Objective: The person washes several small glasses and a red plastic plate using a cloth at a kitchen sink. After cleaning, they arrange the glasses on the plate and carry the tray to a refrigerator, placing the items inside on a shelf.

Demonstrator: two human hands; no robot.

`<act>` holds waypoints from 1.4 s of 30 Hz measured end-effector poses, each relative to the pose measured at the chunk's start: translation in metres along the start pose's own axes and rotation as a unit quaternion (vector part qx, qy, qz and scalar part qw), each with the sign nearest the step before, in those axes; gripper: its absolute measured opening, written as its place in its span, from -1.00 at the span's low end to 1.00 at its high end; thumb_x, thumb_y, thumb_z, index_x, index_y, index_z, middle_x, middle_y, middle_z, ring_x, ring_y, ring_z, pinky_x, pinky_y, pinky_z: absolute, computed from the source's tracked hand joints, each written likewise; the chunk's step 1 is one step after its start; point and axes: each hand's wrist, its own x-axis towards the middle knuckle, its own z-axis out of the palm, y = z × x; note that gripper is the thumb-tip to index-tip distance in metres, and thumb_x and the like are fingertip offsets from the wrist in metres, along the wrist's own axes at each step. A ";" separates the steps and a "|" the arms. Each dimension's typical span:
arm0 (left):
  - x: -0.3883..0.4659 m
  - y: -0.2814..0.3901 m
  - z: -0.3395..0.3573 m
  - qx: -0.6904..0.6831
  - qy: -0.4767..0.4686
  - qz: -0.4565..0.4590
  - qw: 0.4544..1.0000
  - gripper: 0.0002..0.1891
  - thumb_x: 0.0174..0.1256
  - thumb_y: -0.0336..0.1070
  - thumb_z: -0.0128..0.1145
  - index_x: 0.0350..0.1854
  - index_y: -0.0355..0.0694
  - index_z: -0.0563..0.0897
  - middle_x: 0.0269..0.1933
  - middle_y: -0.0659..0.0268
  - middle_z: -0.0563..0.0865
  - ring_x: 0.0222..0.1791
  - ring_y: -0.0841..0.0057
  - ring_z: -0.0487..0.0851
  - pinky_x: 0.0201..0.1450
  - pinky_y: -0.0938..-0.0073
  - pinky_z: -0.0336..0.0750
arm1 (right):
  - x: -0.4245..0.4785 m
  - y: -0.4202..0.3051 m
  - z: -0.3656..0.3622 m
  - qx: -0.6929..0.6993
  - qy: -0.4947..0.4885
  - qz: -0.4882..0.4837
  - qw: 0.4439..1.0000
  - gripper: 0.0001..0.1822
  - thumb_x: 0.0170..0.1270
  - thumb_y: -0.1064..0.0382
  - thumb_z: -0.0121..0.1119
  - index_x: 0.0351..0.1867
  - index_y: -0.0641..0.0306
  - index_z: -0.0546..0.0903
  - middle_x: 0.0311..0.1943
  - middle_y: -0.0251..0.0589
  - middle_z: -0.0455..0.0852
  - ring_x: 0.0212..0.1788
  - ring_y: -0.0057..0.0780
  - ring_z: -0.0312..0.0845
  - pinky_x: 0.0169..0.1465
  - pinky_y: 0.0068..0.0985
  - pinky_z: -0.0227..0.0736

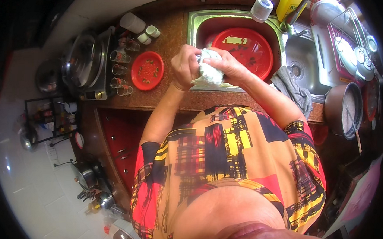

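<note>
A white textured cloth [211, 69] is bunched between my two hands at the near edge of the sink. My left hand [186, 67] grips its left side with curled fingers. Around the other side close the fingers of my right hand [230, 66], and part of the cloth lies hidden beneath them. Something small and white inside the bundle cannot be made out. Just behind the hands, a red plastic basin [262, 52] sits in the large sink bowl and holds water. A red patterned plate [148, 86] lies on the counter to the left.
Several drinking glasses [119, 69] and small white cups [144, 39] stand left, beside a gas stove [104, 68]. A grey cloth [292, 89] hangs over the counter edge. Right are a faucet [291, 19], a yellow bottle [288, 6], a dish rack [339, 55] and a large pot [335, 111].
</note>
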 end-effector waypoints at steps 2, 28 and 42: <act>0.002 -0.006 -0.009 0.003 -0.042 0.078 0.996 -0.74 0.40 -0.28 -0.14 -0.28 -0.37 0.54 -0.39 0.06 0.61 -0.47 0.18 0.63 -0.41 0.31 0.51 | -0.002 -0.002 -0.012 0.189 -0.115 0.121 0.968 -0.54 0.23 0.11 0.30 0.06 0.30 0.49 -0.20 -0.20 0.67 -0.24 -0.45 0.65 -0.30 -0.38 0.65; -0.032 -0.010 0.010 -0.088 -0.079 -0.313 0.942 -0.73 0.41 -0.11 0.01 -0.32 -0.23 0.49 -0.49 0.21 0.56 -0.52 0.27 0.59 -0.44 0.26 0.44 | 0.001 0.013 -0.002 -0.416 0.181 -0.215 0.865 -0.61 0.31 0.08 0.13 0.02 0.31 0.46 -0.30 -0.03 0.68 -0.22 -0.25 0.66 -0.13 -0.34 0.52; -0.022 -0.008 -0.003 -0.555 0.029 -0.585 0.590 -0.55 0.42 0.12 -0.21 -0.42 -0.12 0.55 -0.72 0.44 0.44 -0.89 0.70 0.17 -0.86 0.67 0.06 | -0.002 -0.016 -0.031 -0.081 0.104 -0.128 0.983 -0.69 0.39 0.15 0.11 0.03 0.30 0.54 -0.21 -0.29 0.69 -0.25 -0.53 0.63 -0.17 -0.55 0.56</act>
